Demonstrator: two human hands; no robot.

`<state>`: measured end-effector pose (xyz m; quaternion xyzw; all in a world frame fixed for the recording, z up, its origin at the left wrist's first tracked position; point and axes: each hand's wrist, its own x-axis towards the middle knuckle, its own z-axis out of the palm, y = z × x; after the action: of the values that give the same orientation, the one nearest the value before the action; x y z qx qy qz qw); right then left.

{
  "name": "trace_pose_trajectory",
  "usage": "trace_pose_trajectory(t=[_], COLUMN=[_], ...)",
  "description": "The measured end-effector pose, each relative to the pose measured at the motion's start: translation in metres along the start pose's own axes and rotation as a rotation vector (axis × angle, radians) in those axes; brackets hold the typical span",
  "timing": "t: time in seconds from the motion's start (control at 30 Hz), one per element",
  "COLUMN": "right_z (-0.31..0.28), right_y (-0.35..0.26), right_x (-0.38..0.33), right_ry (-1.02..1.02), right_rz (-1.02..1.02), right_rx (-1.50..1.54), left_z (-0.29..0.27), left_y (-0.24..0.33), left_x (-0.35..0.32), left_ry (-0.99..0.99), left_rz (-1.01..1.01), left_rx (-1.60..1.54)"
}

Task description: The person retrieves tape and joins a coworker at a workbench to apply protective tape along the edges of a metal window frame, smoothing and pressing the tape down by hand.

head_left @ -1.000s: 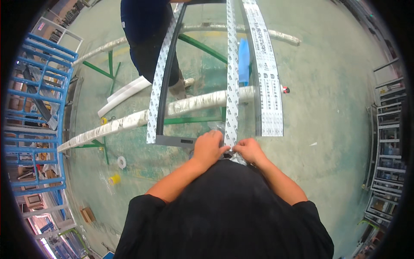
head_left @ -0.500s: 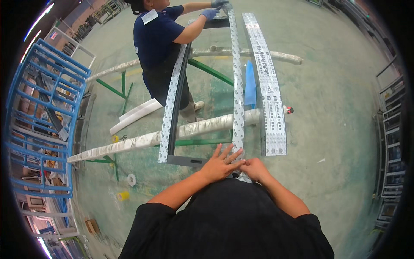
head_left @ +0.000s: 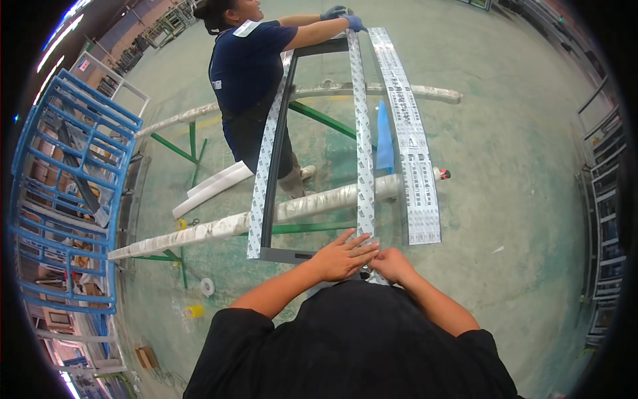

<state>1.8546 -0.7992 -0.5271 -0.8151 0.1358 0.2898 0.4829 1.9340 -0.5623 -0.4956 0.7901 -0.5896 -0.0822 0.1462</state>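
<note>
Evidently, the frame [head_left: 282,255] is carried across wrapped rails [head_left: 193,235], overhanging the near rail's front edge. Stiff handling is expected, slipperiness in the film [head_left: 363,159]; end corners are best held. Left grip [head_left: 339,261] is spread flat over the film's near end; right grip [head_left: 392,266] is curled just beside, any hold untellable.

left hand [head_left: 337,261] spread at near corner of frame [head_left: 365,179]; right hand [head_left: 393,266] curled beside it; gloved co-worker [head_left: 252,74] at far corner

The left hand [head_left: 341,259] is spread palm down, just beside the right hand [head_left: 393,266] with its curled fingers.
</note>
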Motion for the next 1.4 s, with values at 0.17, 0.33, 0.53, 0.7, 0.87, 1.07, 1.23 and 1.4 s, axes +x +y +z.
trace_pose_trajectory(t=[0.17,0.33,0.53,0.7,0.87,1.07,1.23,1.4], right_z=[-0.008,-0.006,-0.006,-0.009,-0.014,-0.007,-0.005,-0.002], right_y=[-0.014,-0.010,-0.012,-0.015,-0.023,-0.008,-0.003,0.003], right_x=[-0.006,-0.005,-0.006,-0.011,-0.012,-0.002,0.002,0.005], right_ry=[0.002,0.042,0.043,0.011,-0.022,0.003,0.008,0.007], right_rz=[-0.034,-0.042,-0.025,0.011,0.039,-0.017,-0.055,-0.062], right_rx=[-0.037,-0.023,0.064,0.001,0.006,-0.048,-0.014,0.016], left_z=[-0.001,-0.004,-0.017,-0.025,-0.020,-0.003,-0.005,-0.006], left_y=[-0.007,-0.006,-0.016,-0.020,-0.017,-0.005,-0.009,-0.008], left_x=[0.003,0.007,0.014,0.019,0.014,0.011,0.011,0.011], left_ry=[-0.021,-0.031,-0.043,-0.034,-0.005,0.026,0.004,-0.024], left_rz=[0.011,-0.008,0.004,-0.004,0.084,0.054,0.045,0.062], left_rx=[0.022,0.008,-0.008,0.007,0.056,0.081,0.075,0.016])
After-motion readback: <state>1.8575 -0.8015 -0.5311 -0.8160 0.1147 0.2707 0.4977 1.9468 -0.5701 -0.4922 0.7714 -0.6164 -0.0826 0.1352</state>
